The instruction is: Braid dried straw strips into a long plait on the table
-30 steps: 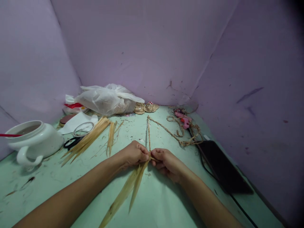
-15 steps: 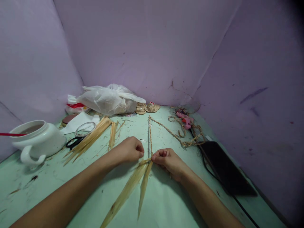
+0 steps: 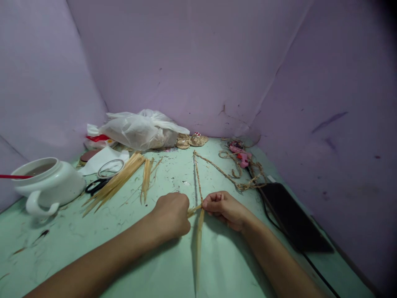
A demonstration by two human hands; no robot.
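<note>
A thin braided cord of dried leaf fibre runs down the table towards me. Pinched at its near end is my right hand, with thumb and forefinger on the spot where loose strips come out. My left hand is a fist just left of that spot, closed round one flat, straw-coloured leaf strip; most of this strip is hidden by the hand. A second leaf strip hangs from the cord's end towards the front, held by nothing along its length.
Spare strips lie at left beside black scissors and a tape roll. A white pot stands far left. Behind are a plastic bag and small woven hats. Right are a pink glue gun and a phone-like black slab.
My left hand has moved down and closed on the left strip, which no longer trails across the table. The cord's near end has shifted slightly right with my right hand.
</note>
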